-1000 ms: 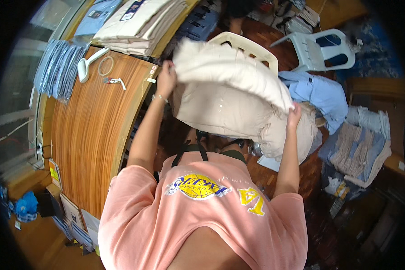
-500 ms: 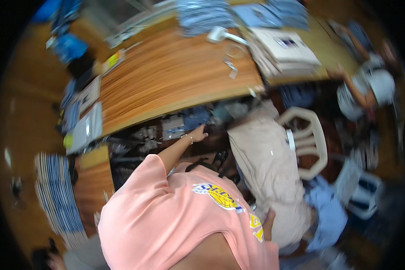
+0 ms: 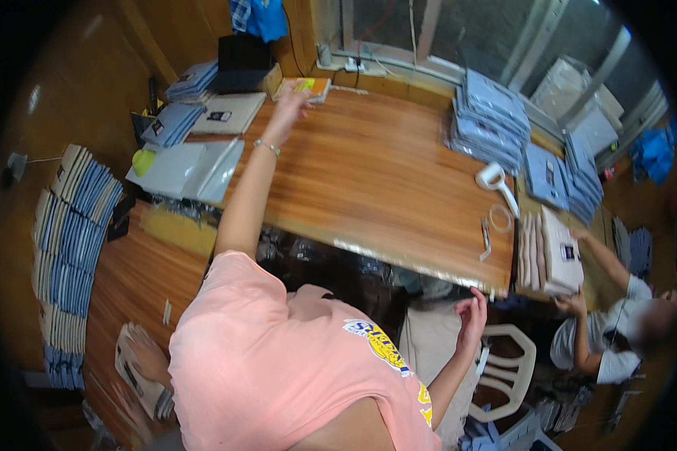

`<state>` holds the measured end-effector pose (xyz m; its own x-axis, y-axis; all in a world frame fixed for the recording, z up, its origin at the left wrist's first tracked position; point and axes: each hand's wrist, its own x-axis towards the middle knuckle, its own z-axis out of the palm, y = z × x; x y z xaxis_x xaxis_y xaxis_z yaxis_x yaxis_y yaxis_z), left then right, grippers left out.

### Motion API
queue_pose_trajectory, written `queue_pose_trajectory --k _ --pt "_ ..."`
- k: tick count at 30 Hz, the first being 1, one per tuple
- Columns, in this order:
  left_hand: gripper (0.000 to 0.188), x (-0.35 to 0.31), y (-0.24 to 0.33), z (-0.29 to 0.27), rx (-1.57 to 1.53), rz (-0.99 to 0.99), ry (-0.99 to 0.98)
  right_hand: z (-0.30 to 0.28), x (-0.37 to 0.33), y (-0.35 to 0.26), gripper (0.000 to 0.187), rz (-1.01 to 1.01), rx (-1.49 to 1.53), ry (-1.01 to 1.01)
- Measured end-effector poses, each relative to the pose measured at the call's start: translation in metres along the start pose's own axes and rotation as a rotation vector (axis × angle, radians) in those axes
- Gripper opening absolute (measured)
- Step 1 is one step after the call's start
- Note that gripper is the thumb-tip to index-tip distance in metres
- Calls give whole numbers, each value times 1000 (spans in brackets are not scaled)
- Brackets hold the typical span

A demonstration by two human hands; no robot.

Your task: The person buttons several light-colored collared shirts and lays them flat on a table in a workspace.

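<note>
My left hand (image 3: pixel 293 109) reaches out over the far left part of the wooden table (image 3: pixel 353 180), fingers apart with nothing in them. Just beyond it lies a yellow and orange booklet (image 3: pixel 312 89). A folded beige garment (image 3: pixel 232 113) in a clear bag is close by on the left. My right hand (image 3: pixel 470 319) is raised near the front right corner of the table, its fingers loosely bent and holding nothing. Below that hand, beige fabric (image 3: pixel 425 338) is heaped beside a white plastic chair (image 3: pixel 508 376).
Blue folded shirts (image 3: pixel 489 120) are stacked at the back right, near a white tape dispenser (image 3: pixel 496 180) and a clear ring (image 3: pixel 499 218). A co-worker (image 3: pixel 609 323) handles beige folded garments (image 3: pixel 553 252) on the right. Another person's hands (image 3: pixel 147 361) rest around a beige garment at lower left.
My left hand has risen from beneath the table edge to above the far left tabletop. My right hand has come up from the beige fabric. The view has turned left.
</note>
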<state>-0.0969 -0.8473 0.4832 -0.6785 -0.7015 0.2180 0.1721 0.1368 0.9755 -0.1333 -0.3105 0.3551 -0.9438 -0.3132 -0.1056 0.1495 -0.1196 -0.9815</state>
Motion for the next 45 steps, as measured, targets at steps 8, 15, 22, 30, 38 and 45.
queue_pose_trajectory --k 8,15,22,30,38,45 --pt "30 310 50 -176 455 599 1030 206 148 61 29 -433 -1000 -47" --pt "31 412 67 -277 496 225 381 241 150 86 37 -426 -1253 -44" --pt "18 334 201 -243 -629 1001 366 233 147 83 37 -369 -1342 10" --pt "27 78 190 -113 151 912 -18 226 150 85 37 -392 -1306 0" --pt "52 -41 141 0 -476 738 -1049 207 151 93 38 -415 -1338 19" --pt "75 -86 186 73 -1096 444 -1513 213 146 80 37 -454 -1221 -49"
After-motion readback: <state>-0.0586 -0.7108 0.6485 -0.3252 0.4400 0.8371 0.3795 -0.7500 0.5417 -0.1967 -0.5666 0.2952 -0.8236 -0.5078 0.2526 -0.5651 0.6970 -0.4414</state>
